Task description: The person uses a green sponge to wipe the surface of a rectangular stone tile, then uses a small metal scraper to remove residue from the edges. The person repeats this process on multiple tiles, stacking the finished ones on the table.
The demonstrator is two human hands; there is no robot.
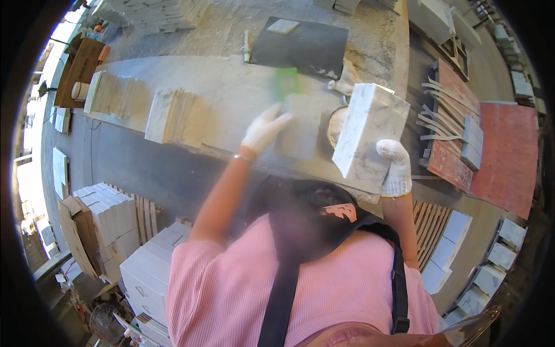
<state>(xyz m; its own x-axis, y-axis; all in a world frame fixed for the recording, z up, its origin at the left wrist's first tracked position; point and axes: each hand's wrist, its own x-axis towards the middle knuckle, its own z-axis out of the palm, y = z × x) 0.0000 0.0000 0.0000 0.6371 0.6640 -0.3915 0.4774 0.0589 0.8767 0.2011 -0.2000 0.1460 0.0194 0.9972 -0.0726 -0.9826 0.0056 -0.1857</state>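
The left hand, in a white fabric glove, is reached over the long, pale, dusty worktable, its fingers spread and partly extended beside a pale, rectangular, stone-like tile; the tile lies near the middle of the table's near side and is blurred, so whether it is pinched or merely touched cannot be told; a bright green, flat patch of uncertain kind is seen just beyond the fingertips; the right hand, in a white knitted glove, is brought to the right edge of a thick, white, grey-veined marble-like block or stack, with its fingers curled there; its thumb cannot be made out, so the firmness of any hold cannot be told, though the edge is probably being steadied; the two hands are set well apart, presumably so that the tile and the block can be attended to separately; to the left, two rows of pale, rectangular tiles are stood closely side by side, perhaps so that edges are protected and single pieces can be lifted easily; beyond, a small white tile is laid on a black rectangular sheet, which may serve as a protective surface.
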